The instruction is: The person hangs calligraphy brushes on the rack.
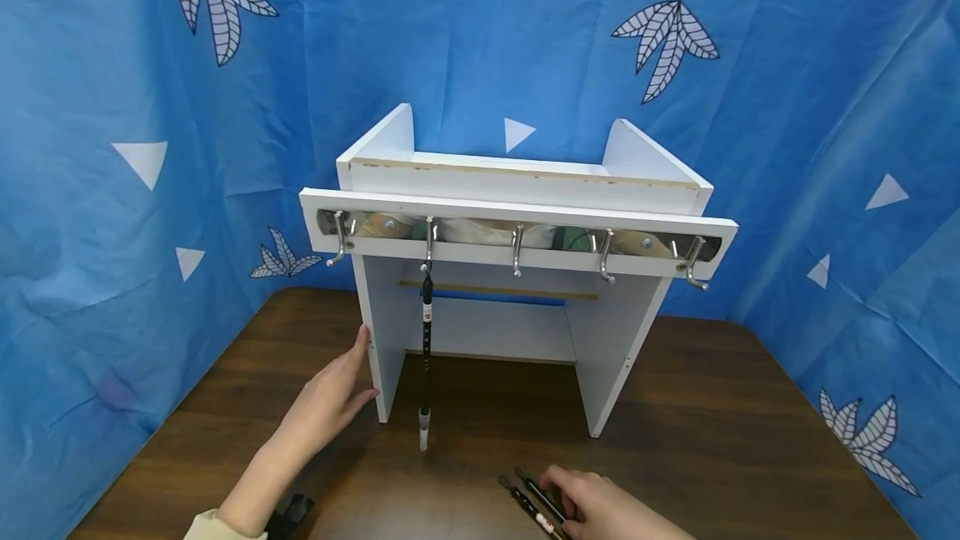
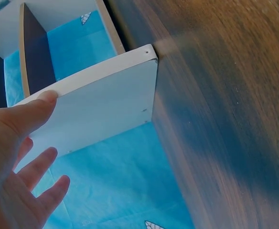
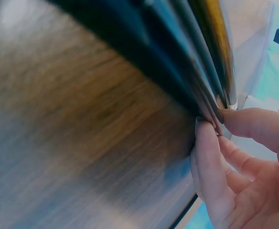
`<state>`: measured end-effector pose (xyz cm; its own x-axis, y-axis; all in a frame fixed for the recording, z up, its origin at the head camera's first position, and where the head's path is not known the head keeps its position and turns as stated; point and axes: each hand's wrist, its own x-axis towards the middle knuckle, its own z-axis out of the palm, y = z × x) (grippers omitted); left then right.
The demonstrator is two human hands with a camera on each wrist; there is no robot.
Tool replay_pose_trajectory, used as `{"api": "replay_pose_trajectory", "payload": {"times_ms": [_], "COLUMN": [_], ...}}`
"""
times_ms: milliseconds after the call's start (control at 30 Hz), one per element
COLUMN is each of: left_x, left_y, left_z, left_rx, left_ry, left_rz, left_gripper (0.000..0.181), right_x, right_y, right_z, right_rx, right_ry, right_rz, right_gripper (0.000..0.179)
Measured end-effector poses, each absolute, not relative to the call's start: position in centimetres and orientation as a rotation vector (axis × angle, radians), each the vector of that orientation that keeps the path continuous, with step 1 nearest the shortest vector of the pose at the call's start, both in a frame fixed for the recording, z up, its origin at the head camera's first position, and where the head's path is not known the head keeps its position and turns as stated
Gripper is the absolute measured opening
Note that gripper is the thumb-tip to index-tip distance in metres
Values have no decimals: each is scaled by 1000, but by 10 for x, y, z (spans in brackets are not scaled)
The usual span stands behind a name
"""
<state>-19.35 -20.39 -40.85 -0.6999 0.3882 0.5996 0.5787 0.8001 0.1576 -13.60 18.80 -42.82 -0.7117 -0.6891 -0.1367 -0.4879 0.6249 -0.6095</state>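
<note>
My right hand (image 1: 596, 502) pinches a dark calligraphy brush (image 1: 545, 497) low over the front of the table, thumb against fingertips in the right wrist view. Beside it lies another black calligraphy brush (image 1: 527, 507) with a hanging loop and a pale label. A third calligraphy brush (image 1: 427, 340), with a whitish lower end, hangs upright from the second hook (image 1: 430, 242) from the left. Fingers extended, my left hand (image 1: 326, 398) is at the left side panel of the white shelf unit (image 1: 375, 357); its thumb (image 2: 46, 98) touches the panel's edge in the left wrist view.
Across the unit's front runs a white rail (image 1: 465, 208) with a mirrored strip and several metal hooks. The brown wooden table (image 1: 675, 407) extends on both sides. A blue patterned curtain (image 1: 487, 40) surrounds it. A black object (image 1: 291, 515) lies near my left forearm.
</note>
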Motion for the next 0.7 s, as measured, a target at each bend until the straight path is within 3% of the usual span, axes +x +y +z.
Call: {"api": "replay_pose_trajectory", "payload": {"times_ms": [700], "left_x": [-194], "left_y": [-205], "left_z": [-410], "left_rx": [-730], "left_ry": [-2416], "left_rz": [-456], "left_gripper": [121], "right_x": [-144], "right_y": [196], "right_z": [-418], "right_rx": [-953], "right_ry": [2616], "right_rz": [-680], "right_gripper": [47]}}
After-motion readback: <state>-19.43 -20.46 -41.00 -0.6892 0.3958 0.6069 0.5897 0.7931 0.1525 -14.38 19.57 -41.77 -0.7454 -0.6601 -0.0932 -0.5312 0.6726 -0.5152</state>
